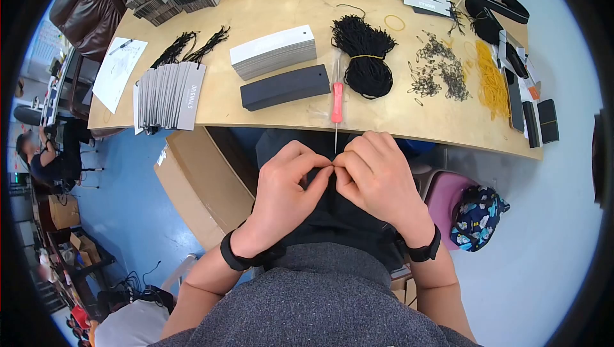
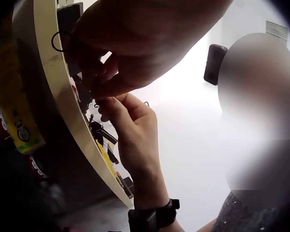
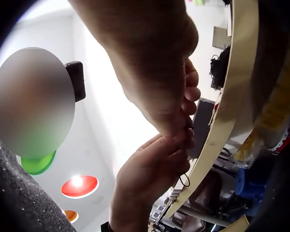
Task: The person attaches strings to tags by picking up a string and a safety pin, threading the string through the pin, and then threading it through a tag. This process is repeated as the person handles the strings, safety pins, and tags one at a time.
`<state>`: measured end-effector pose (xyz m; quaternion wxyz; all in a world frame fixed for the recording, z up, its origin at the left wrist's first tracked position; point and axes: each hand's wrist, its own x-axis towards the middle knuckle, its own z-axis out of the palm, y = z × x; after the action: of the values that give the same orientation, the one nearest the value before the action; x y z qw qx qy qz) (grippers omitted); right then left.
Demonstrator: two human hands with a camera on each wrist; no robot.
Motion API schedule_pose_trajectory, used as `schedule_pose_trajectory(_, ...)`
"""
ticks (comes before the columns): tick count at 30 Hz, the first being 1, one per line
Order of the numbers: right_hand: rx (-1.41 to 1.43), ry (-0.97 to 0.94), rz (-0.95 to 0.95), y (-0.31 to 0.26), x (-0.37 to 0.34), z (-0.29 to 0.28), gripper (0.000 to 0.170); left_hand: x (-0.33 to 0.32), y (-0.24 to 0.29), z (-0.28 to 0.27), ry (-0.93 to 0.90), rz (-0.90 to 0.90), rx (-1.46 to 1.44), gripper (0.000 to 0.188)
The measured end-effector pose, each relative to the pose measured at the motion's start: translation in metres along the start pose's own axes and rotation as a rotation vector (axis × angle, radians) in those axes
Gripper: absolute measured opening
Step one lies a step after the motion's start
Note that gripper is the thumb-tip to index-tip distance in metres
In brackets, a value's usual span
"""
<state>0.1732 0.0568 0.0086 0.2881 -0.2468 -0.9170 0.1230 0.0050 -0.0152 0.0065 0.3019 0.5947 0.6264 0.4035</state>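
Over the lap, just off the table's front edge, my two hands meet fingertip to fingertip. My left hand (image 1: 286,184) pinches a thin black cord, whose loop (image 3: 184,180) sticks out past the fingers in the right wrist view. My right hand (image 1: 377,177) has thumb and forefinger pinched at the same spot, with a short dark cord end (image 2: 146,103) showing behind it in the left wrist view. Fingers mostly hide the part between them. Directly ahead, a red-handled tool (image 1: 337,105) lies on the table, its thin metal shaft pointing over the edge toward the hands.
On the table (image 1: 275,1) lie a dark card stack (image 1: 284,88), a white card stack (image 1: 274,51), a bundle of black cords (image 1: 364,59), scattered small pins (image 1: 441,69) and yellow rubber bands (image 1: 491,85). Corded grey tags (image 1: 169,96) sit left. A cardboard box (image 1: 198,187) stands below.
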Motion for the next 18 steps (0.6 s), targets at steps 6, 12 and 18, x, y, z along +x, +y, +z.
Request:
schedule_pose_trajectory(6,0.099,0.156,0.122,-0.004,-0.001,-0.003,0.020,0.002,-0.007,-0.003,-0.012,-0.115,-0.229,0.007)
schedule_pose_trajectory(12,0.100,0.181,0.095,-0.007,-0.006,-0.001,0.021,0.002,-0.010,-0.003,-0.085,-0.265,-0.509,0.009)
schedule_pose_trajectory(18,0.075,0.163,0.095,-0.005,-0.004,0.004,0.020,0.002,-0.010,-0.006,-0.118,-0.226,-0.448,0.010)
